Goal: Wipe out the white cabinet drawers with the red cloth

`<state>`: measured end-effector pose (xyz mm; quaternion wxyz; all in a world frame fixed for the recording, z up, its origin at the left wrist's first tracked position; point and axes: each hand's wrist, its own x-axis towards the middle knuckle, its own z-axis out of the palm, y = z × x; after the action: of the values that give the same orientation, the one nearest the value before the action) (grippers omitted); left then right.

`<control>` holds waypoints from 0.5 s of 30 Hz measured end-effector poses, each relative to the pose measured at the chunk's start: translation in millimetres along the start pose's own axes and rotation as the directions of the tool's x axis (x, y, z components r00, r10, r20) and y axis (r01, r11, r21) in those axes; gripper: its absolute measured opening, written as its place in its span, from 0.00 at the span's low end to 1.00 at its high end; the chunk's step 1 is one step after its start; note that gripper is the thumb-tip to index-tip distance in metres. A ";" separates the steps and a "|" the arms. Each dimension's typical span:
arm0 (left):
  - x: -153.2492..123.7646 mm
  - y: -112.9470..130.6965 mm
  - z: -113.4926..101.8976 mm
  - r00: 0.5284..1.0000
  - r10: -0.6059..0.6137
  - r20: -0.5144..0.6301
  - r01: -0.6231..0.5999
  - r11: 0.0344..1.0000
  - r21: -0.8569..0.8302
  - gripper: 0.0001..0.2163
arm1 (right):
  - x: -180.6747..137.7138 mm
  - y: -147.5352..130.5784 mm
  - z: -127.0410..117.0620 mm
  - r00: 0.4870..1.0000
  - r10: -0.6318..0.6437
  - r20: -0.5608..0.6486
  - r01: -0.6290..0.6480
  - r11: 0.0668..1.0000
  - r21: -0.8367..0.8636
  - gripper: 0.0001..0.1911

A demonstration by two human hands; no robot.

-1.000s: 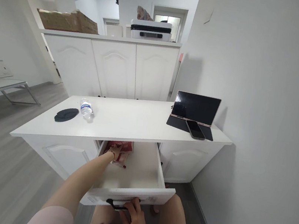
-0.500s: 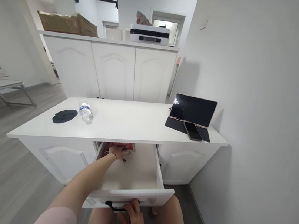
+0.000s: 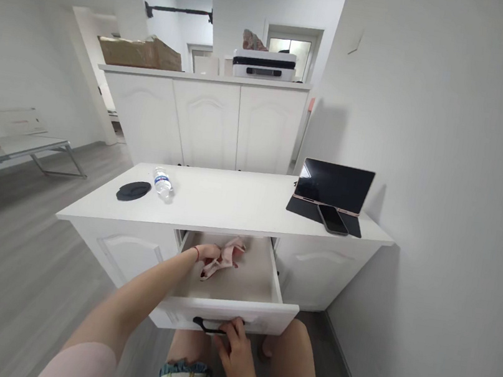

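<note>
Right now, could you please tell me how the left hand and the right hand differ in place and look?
The left hand is inside the drawer, touching the crumpled pink item; the right hand is outside, at the black drawer handle.
The left wrist wears a red band; none shows on the right.
Both are bare hands.

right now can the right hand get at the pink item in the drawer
Probably yes: the drawer is open. The right hand, at the black handle, would likely need to clear the drawer front, and the left hand is at the pink item.
</note>
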<state>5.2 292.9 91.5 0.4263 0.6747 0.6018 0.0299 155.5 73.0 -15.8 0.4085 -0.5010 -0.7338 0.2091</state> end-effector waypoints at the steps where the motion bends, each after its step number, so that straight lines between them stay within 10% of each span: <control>1: -8.5 -2.3 -4.8 1.000 -0.008 0.020 0.009 0.998 -0.063 0.07 | 0.1 -1.1 -2.0 1.000 0.000 0.016 0.000 1.000 0.013 0.07; 6: -78.4 -17.2 -34.6 0.999 0.038 -0.006 -0.038 0.939 -0.341 0.06 | -11.3 -1.3 -11.7 0.999 -0.049 0.022 0.048 0.999 0.022 0.15; 11: -177.1 -36.7 -47.1 0.956 0.113 -0.271 -0.258 0.762 -0.594 0.03 | -43.3 4.8 -15.7 0.993 -0.035 -0.116 0.034 0.999 -0.014 0.16; 15: -238.7 -58.8 -19.9 0.836 -0.182 -0.518 -0.347 0.556 -0.755 0.07 | -68.8 9.9 -20.0 0.986 0.019 -0.165 -0.020 1.000 -0.006 0.14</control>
<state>-117.4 98.6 181.0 0.5012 0.3856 0.5759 0.5182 188.5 12.6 -38.1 0.4637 -0.5252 -0.6934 0.1682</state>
